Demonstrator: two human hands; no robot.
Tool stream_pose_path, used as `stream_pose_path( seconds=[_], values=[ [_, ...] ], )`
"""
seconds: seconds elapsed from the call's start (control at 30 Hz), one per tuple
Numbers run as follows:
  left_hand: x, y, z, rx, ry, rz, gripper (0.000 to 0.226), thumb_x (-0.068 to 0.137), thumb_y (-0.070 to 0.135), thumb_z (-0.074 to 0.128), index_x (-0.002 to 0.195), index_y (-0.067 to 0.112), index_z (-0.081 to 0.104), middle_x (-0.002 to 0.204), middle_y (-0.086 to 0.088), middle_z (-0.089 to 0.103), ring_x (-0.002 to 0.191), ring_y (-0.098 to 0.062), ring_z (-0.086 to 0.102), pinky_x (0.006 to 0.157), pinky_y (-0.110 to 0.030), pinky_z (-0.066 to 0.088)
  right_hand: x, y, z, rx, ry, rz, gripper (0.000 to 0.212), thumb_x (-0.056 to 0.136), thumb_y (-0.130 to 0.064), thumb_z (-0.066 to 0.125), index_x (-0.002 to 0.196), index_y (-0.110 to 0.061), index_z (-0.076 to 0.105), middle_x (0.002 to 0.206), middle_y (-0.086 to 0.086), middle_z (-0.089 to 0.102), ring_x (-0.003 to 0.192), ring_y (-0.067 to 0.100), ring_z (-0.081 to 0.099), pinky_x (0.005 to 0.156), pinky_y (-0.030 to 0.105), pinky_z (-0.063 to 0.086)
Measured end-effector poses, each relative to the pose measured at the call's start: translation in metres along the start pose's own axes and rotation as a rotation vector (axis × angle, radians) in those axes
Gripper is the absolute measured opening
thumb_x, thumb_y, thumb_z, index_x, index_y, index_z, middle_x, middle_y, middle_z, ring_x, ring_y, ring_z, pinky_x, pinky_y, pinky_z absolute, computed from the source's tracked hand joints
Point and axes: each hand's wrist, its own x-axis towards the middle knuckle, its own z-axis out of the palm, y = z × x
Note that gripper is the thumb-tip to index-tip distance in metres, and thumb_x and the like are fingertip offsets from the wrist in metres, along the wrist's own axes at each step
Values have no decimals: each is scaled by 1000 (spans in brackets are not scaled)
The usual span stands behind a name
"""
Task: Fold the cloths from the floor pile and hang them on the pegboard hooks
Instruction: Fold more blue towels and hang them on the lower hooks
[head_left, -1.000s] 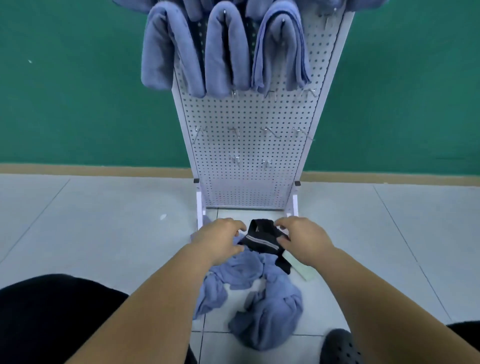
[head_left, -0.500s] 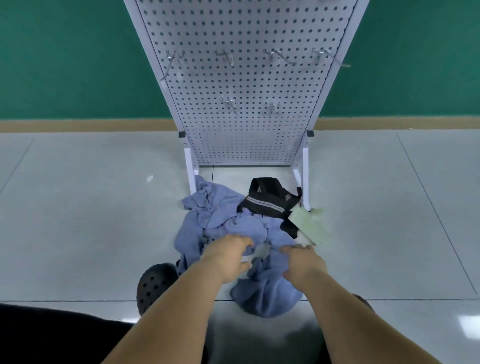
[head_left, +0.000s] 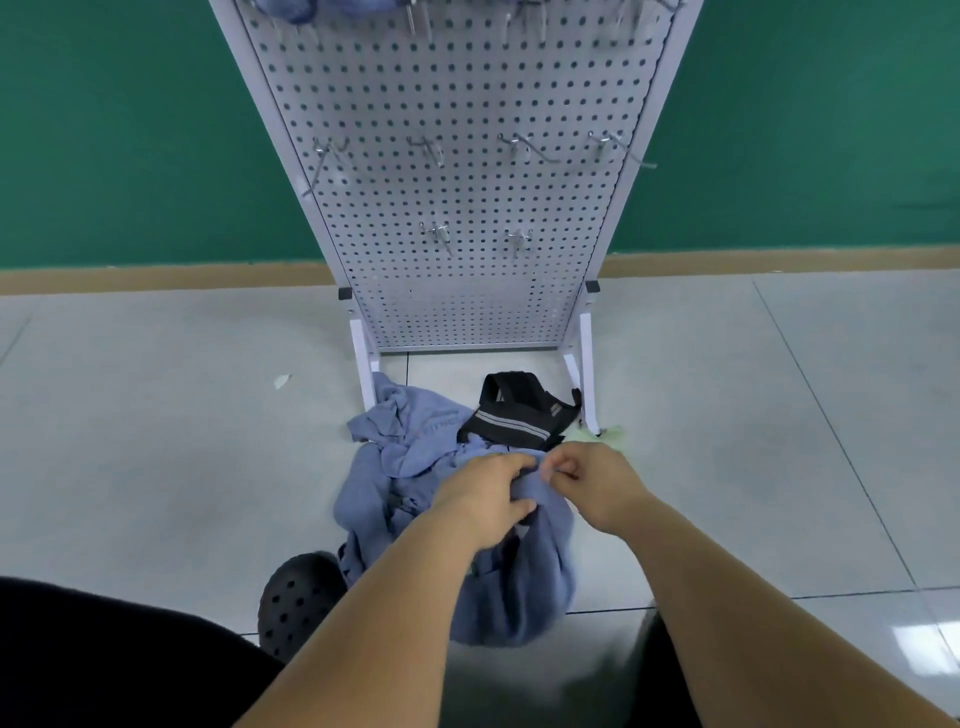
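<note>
A crumpled pile of blue cloths (head_left: 395, 457) lies on the floor at the foot of the white pegboard (head_left: 467, 182). My left hand (head_left: 485, 496) grips the top edge of a blue cloth (head_left: 519, 582) that hangs down from it. My right hand (head_left: 589, 486) pinches the same edge just to the right, the two hands nearly touching. Bare metal hooks (head_left: 524, 148) stick out in rows across the board. Blue cloth hanging on the upper hooks (head_left: 291, 8) barely shows at the frame's top edge.
A black strap item with a grey stripe (head_left: 519, 415) lies behind the pile by the pegboard's right leg (head_left: 586, 364). A pale green sheet (head_left: 608, 434) lies beside it. My black perforated shoe (head_left: 296, 597) stands left of the held cloth. A green wall stands behind.
Both hands moved back from the black strap item onto the blue pile, took hold of one cloth's edge and drew together. The view dropped, so the hung cloths left the frame.
</note>
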Motion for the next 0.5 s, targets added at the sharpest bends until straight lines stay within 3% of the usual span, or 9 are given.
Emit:
stream_pose_path(
  seconds=[0.13, 0.17, 0.27, 0.33, 0.4, 0.5],
  values=[
    [3, 12, -16, -52, 115, -9, 4, 98, 32, 63, 100, 31, 66, 84, 9, 67, 81, -19, 62, 81, -44, 58, 2, -25, -33, 31, -36, -62, 17, 94, -16, 69, 84, -29, 75, 85, 7, 75, 68, 8, 60, 73, 29, 56],
    [3, 16, -24, -73, 136, -10, 8, 99, 32, 62, 94, 28, 66, 77, 8, 64, 76, -19, 60, 79, -45, 58, 1, -32, -41, 25, -37, -69, 17, 94, -16, 69, 84, -29, 74, 87, 9, 74, 70, 10, 61, 74, 31, 57],
    [1, 32, -57, -124, 155, 46, 18, 102, 34, 64, 88, 25, 71, 73, 7, 65, 69, -15, 56, 80, -44, 57, -5, -55, -65, 9, -31, -100, 13, 96, -16, 70, 89, -27, 72, 88, 10, 75, 72, 15, 62, 72, 23, 53],
    [-3, 46, -85, -129, 180, 95, 19, 101, 37, 66, 88, 25, 72, 78, 6, 68, 72, -16, 58, 79, -40, 56, -10, -73, -85, 22, -56, -132, 11, 94, -13, 71, 97, -24, 74, 87, 5, 76, 74, 19, 67, 78, 32, 56],
    [-10, 63, -112, -113, 195, 140, 19, 100, 38, 68, 90, 23, 73, 77, 6, 66, 74, -17, 58, 73, -35, 51, -18, -93, -108, 10, -99, -165, 24, 91, -10, 73, 111, -24, 73, 93, 3, 78, 77, 24, 70, 82, 45, 58],
    [-25, 89, -150, -60, 201, 211, 17, 100, 39, 70, 93, 23, 74, 80, 6, 67, 78, -17, 61, 70, -30, 47, -33, -125, -140, -20, -140, -197, 51, 83, -9, 80, 129, -25, 64, 104, 7, 77, 94, 32, 75, 92, 47, 60]
  ],
)
